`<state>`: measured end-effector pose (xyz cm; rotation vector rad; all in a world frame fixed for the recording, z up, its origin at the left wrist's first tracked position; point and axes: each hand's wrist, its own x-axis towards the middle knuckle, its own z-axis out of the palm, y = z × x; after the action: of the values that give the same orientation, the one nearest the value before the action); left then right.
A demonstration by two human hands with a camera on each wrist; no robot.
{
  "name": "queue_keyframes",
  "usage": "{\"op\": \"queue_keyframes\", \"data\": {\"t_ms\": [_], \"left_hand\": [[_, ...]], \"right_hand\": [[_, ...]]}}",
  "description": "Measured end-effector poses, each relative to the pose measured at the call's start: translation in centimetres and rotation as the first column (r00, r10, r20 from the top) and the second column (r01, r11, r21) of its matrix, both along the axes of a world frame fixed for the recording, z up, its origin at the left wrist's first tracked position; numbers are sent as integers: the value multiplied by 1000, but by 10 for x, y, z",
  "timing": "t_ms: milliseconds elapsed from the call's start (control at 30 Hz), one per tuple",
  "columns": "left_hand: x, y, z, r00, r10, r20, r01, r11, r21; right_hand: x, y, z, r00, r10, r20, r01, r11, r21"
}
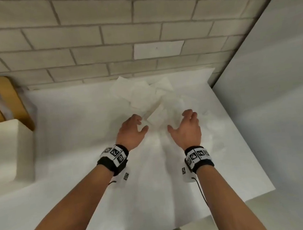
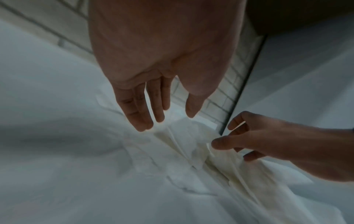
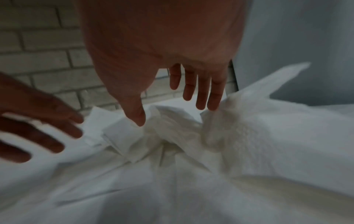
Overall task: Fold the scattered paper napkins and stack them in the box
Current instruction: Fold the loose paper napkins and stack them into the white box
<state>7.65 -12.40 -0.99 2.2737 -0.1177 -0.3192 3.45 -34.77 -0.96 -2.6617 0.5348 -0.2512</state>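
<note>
Two open hands (image 1: pixel 131 133) (image 1: pixel 187 129) beside napkin heap (image 1: pixel 144 96); box (image 1: pixel 16 152) far left.

No words, brands or numbers can be read anywhere. The only signs are black-and-white square code markers on the left wristband (image 1: pixel 114 154) and the right wristband (image 1: pixel 197 157), plus one small tag (image 1: pixel 126 176) hanging under the left wrist and another (image 1: pixel 183 170) under the right; their patterns are too blurred to make out.
</note>
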Motion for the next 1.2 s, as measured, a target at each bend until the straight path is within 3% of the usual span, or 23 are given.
{"op": "queue_keyframes", "data": {"t_ms": [167, 233, 333, 433, 500, 533, 567, 667, 867, 1067, 1200], "left_hand": [[44, -72, -11, 981, 105, -162, -131, 979, -159], [48, -81, -14, 979, 115, -167, -136, 983, -122], [41, -70, -3, 978, 151, -141, -174, 969, -174], [25, -42, 20, 967, 232, -109, -254, 924, -285], [10, -18, 34, 961, 261, -85, -274, 892, -359], [2, -7, 36, 960, 271, -66, -275, 884, -378], [-6, 4, 35, 955, 290, -55, -289, 876, -386], [-32, 29, 18, 906, 417, -70, -411, 831, -375], [-98, 58, -41, 842, 445, -304, -521, 818, -244], [-138, 63, -51, 852, 380, -360, -467, 863, -192], [-137, 58, -38, 885, 327, -331, -392, 908, -151]], "right_hand": [[35, -28, -12, 975, 115, -190, -91, 987, 131], [34, -39, -9, 981, 119, -156, -77, 965, 253], [22, -55, 12, 987, 157, 19, -150, 894, 423], [-1, -65, 45, 975, 145, 169, -220, 744, 631], [-11, -69, 50, 988, 59, 142, -150, 582, 799], [-13, -71, 43, 996, 5, 89, -78, 541, 837], [-13, -69, 40, 999, -35, 25, -2, 545, 838], [-11, -68, 9, 990, -1, -142, 101, 701, 706], [-11, -47, -23, 994, 31, -101, 22, 875, 485], [2, -45, -21, 963, 192, -189, -45, 806, 591], [7, -35, 0, 953, 296, -59, -217, 808, 547]]}}
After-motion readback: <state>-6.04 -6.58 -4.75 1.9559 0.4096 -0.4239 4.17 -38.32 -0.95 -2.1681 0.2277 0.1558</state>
